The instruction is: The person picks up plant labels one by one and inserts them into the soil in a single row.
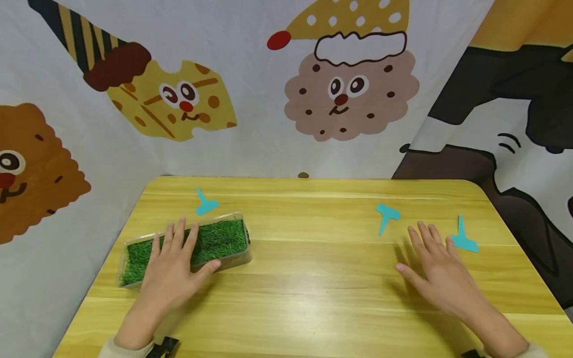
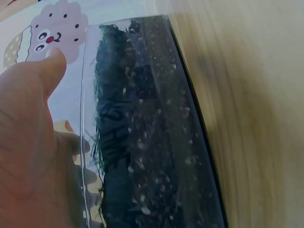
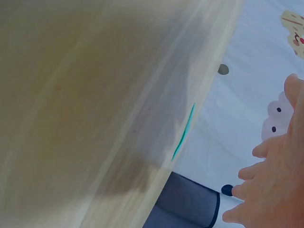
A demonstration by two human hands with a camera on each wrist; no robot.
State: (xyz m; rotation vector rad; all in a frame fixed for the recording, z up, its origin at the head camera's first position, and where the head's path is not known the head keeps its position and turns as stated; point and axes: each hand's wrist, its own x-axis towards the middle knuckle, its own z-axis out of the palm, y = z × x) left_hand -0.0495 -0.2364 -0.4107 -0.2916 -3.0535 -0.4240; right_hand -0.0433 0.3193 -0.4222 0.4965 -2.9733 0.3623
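Observation:
My left hand [image 1: 169, 273] reaches over a clear plastic box [image 1: 236, 260] of green artificial grass [image 1: 221, 239], its fingers fairly straight and spread across the top. In the left wrist view, the box's near wall [image 2: 156, 142] shows a dark, speckled layer beside the grass, and the fingers lie behind the rim. At the right, my right hand [image 1: 440, 278] hovers above the table with fingers extended, holding nothing. Close to its fingertips are two flat turquoise T-shaped plant labels, one label [image 1: 387, 215] to the left and another label [image 1: 465, 242] to the right.
A third turquoise label [image 1: 207, 205] lies behind the box. The wooden table [image 1: 304, 298] has rounded far corners and meets a white cloth [image 1: 250, 154] printed with cartoon biscuits and cheese. Black straps or mounts [image 1: 164, 346] sit at the wrists.

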